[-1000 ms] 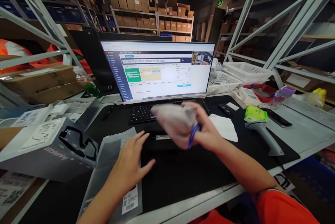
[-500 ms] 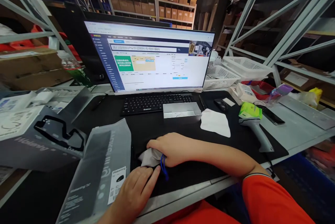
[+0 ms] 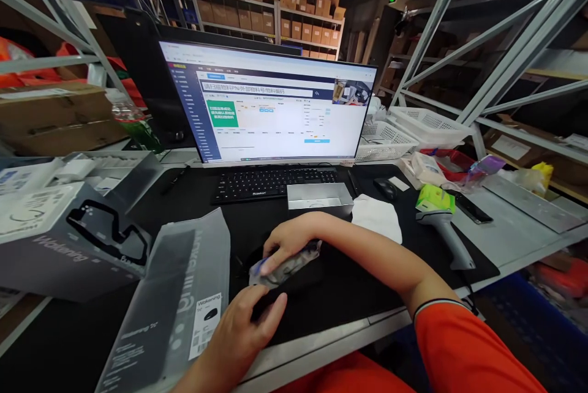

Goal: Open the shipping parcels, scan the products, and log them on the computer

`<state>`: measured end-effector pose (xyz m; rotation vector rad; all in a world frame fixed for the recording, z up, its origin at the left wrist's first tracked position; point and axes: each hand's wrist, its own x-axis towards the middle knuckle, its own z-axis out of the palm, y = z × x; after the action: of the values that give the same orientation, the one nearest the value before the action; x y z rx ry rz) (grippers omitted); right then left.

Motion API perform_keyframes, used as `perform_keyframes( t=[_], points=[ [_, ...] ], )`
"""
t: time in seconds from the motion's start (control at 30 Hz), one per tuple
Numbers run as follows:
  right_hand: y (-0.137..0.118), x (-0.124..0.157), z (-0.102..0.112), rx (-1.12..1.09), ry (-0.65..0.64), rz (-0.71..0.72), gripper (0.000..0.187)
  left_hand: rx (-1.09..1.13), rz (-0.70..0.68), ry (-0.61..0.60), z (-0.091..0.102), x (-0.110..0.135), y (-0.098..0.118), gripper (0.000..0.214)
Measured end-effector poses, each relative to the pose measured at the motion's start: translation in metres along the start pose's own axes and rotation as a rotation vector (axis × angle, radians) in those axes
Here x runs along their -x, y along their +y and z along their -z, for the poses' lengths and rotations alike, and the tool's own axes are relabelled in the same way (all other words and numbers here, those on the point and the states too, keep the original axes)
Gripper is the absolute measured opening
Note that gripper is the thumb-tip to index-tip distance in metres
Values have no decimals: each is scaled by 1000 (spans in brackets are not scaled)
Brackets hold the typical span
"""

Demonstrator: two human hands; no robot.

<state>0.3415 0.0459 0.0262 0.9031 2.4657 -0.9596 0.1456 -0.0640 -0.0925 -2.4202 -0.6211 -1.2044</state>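
Right hand grips crumpled pouch low over black mat, before keyboard. Left hand, fingers loosely curled and holding nothing, rests just below pouch, steadying mat beside grey bag.

A second ago the right hand holds the pale cloth pouch up in front of the keyboard; now hand and pouch are down on the black surface, near its front edge. The pouch, bunched half a second ago, now lies stretched out under the fingers. The left hand, earlier flat on the grey plastic bag, has moved right of it, fingertips just below the pouch.
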Motion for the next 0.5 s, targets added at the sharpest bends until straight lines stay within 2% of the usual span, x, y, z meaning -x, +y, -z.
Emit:
perform_keyframes(
  t=[0.07, 0.13, 0.2, 0.3, 0.37, 0.43, 0.5],
  points=[
    [-10, 5, -9, 33, 96, -88, 58, -2, 76, -12, 0, 2, 0, 31],
    [-21, 15, -26, 99, 256, -135, 58, -36, 143, -48, 2, 0, 2, 28],
    [-28, 33, -44, 115, 425, -71, 48, -72, 188, -73, 6, -5, 4, 28],
    [-23, 74, -67, 8, 633, 72, 33, -108, 212, -121, 11, -11, 4, 27],
    [-15, 102, -79, -90, 772, -8, 23, -122, 226, -159, 14, -13, 2, 24],
    [-8, 121, -90, -161, 845, -146, 18, -144, 213, -181, 15, -13, 0, 18],
    [-5, 128, -104, -198, 816, -192, 19, -170, 154, -180, 16, -15, -3, 14]
  ],
)
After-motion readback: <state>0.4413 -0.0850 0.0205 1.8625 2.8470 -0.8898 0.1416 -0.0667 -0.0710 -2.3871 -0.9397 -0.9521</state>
